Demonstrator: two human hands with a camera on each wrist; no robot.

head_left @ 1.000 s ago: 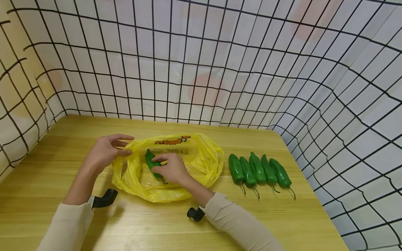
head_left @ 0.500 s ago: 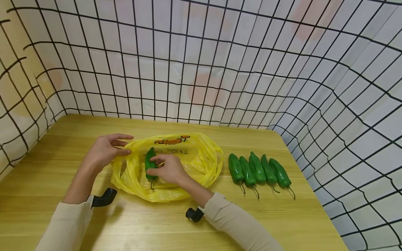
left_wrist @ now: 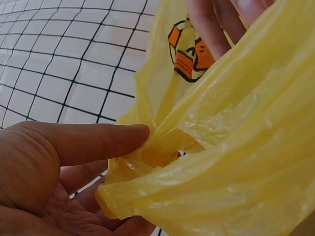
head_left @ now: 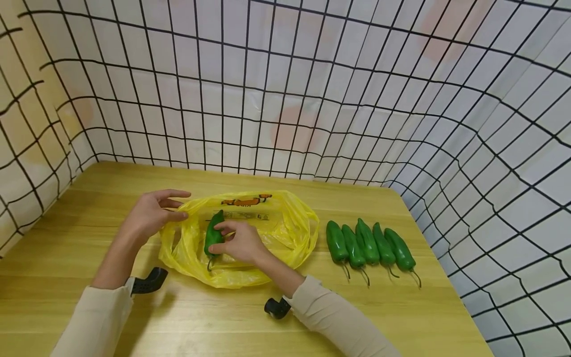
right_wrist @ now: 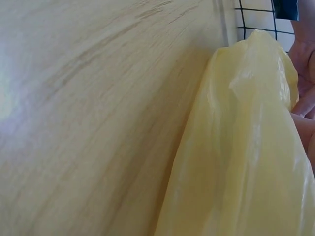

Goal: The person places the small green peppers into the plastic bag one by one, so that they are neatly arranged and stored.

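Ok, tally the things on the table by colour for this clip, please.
Green peppers: 6, one held by the right hand at the bag, five in a row
Yellow plastic bag: 1
Total: 7

A thin, glossy yellow plastic bag (head_left: 272, 233) lies on the pale, honey-coloured wooden table with fine straight grain (head_left: 89, 198); near the bag's far edge is an orange printed figure with dark outlines (head_left: 245, 201), over a line of small dark print. Inside the bag is a shiny deep green pepper with a darker thin stem (head_left: 213, 237). Right of the bag lie five peppers of the same glossy green (head_left: 368, 243). Beyond the bag stands a white backdrop crossed by a black square grid with faint peach blotches (head_left: 285, 99). Both sleeves (head_left: 95, 322) are beige.
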